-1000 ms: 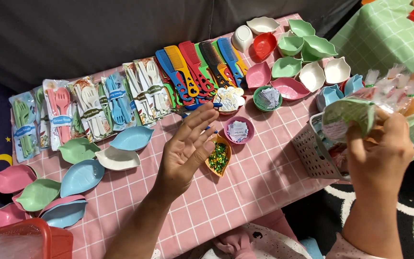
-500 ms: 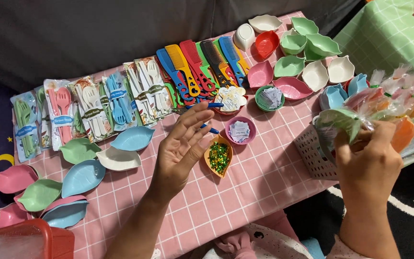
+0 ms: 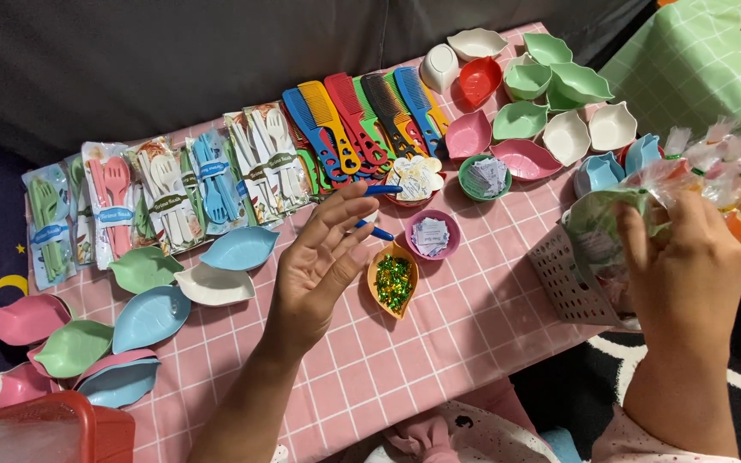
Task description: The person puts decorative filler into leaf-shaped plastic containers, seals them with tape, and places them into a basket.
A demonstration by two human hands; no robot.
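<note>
- The pink checked cloth [image 3: 473,334] lies under everything; on it sit leaf-shaped dishes [image 3: 237,249], packs of plastic cutlery [image 3: 169,201] and a row of coloured combs [image 3: 362,120];
- The white slatted basket [image 3: 572,279] stands at the cloth's right edge, stuffed with clear wrapped packets [image 3: 722,154];
- My right hand [image 3: 683,274] is curled shut around 1 packet [image 3: 602,227] at the basket's top;
- My left hand [image 3: 323,257] hovers spread wide, palm up, fingers loose, gripping nothing; just beside its fingertips lie 2 blue pens [image 3: 381,210] and an orange leaf dish of green glitter [image 3: 394,281].
</note>
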